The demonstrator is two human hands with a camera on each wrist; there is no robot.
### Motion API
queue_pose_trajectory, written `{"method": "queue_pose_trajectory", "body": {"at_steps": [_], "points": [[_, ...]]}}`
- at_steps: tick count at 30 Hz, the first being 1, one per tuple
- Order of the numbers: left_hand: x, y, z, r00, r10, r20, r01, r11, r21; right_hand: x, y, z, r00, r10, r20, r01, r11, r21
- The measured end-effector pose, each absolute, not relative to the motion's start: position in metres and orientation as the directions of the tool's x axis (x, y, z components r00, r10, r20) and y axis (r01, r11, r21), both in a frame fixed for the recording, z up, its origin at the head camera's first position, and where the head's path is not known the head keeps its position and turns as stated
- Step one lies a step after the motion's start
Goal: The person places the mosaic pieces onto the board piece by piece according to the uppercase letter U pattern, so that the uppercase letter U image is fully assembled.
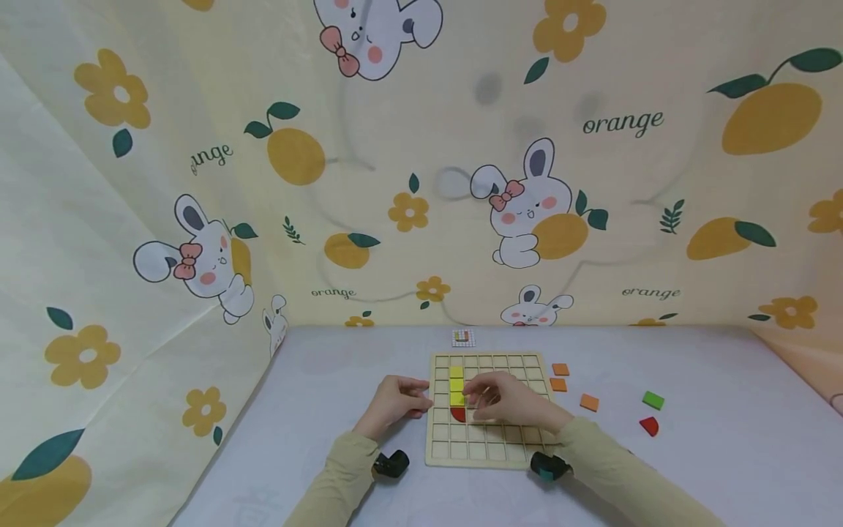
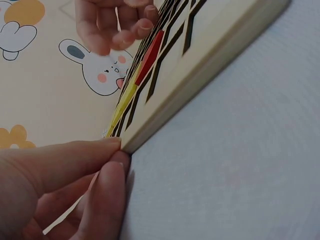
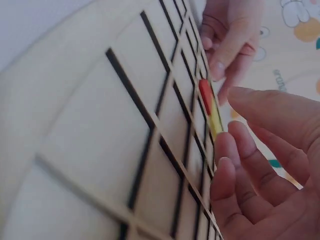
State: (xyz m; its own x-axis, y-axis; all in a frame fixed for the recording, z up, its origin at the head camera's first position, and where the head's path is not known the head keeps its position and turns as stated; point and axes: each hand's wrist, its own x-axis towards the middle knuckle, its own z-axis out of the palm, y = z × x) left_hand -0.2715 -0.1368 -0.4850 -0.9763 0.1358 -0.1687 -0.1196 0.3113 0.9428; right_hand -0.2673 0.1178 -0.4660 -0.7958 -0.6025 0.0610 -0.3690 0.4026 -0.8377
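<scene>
A wooden grid board [image 1: 486, 464] lies flat on the table. In one of its left columns several yellow square tiles [image 1: 456, 384] form a line, and a red rounded tile [image 1: 458, 415] sits directly below them. My left hand [image 1: 394, 401] is at the board's left side; in the left wrist view its thumb and finger pinch the board's edge. Over the grid, just right of the yellow and red tiles, hovers my right hand [image 1: 510, 399]. Its fingers are loosely bent and apart, with nothing between them in the right wrist view.
Right of the board lie orange square tiles [image 1: 589, 402], a green square tile [image 1: 653, 400] and a red rounded tile [image 1: 649, 426]. A small patterned card [image 1: 464, 337] is behind the board. A printed curtain [image 1: 421, 249] rises at the table's back and left.
</scene>
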Motion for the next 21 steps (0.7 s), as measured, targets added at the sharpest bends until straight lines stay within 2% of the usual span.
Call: {"method": "queue_pose_trajectory", "body": {"at_steps": [9, 16, 21], "points": [[-0.272, -0.136, -0.487, -0.977, 0.129, -0.172, -0.123, 0.318, 0.940, -0.257, 0.155, -0.446, -0.792, -0.604, 0.092, -0.363, 0.344, -0.866], [-0.273, -0.136, -0.488, -0.977, 0.122, -0.172, -0.125, 0.323, 0.938, -0.253, 0.194, -0.441, -0.837, -0.546, 0.038, -0.328, 0.446, -0.833], [-0.272, -0.135, -0.487, -0.978, 0.120, -0.173, -0.125, 0.331, 0.935, -0.250, 0.226, -0.448, -0.847, -0.529, 0.040, -0.328, 0.463, -0.823]]}}
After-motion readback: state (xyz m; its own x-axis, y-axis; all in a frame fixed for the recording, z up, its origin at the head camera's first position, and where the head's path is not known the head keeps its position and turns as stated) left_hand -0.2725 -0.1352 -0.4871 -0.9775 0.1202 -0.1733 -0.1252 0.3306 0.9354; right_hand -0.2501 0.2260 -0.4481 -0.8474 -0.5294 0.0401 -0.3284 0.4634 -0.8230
